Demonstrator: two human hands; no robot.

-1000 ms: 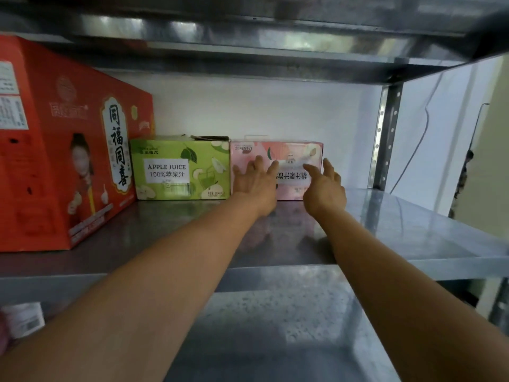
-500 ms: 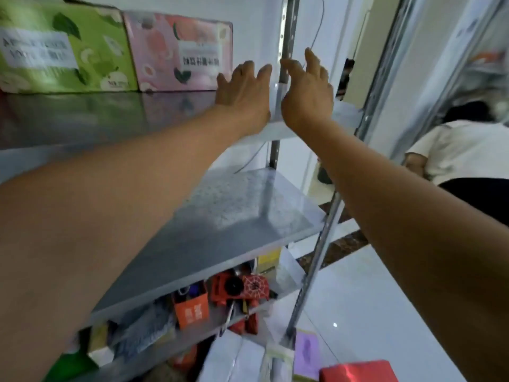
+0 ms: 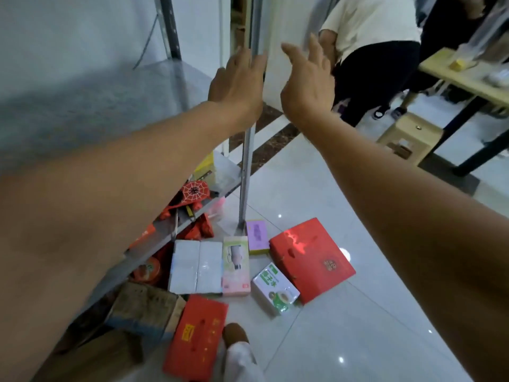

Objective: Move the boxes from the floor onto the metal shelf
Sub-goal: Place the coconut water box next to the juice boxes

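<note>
Both hands have left the pink box; left hand [image 3: 237, 81] and right hand [image 3: 305, 86] hover empty, fingers spread, beside the metal shelf [image 3: 110, 106], above 2 red boxes [image 3: 311, 257] on the floor [image 3: 344, 326].

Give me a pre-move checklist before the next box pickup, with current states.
1. Left hand free: ok, open, holds nothing.
2. Right hand free: ok, open, holds nothing.
3. Boxes left on floor: ok, big red box, green box, pink box, purple box all there.
4. Green box unobstructed: ok, nothing on top of it.
5. Shelf space: ok, the visible level is bare.
6. Walkway: not ok, foot touches small red box; bystander close behind.
</note>
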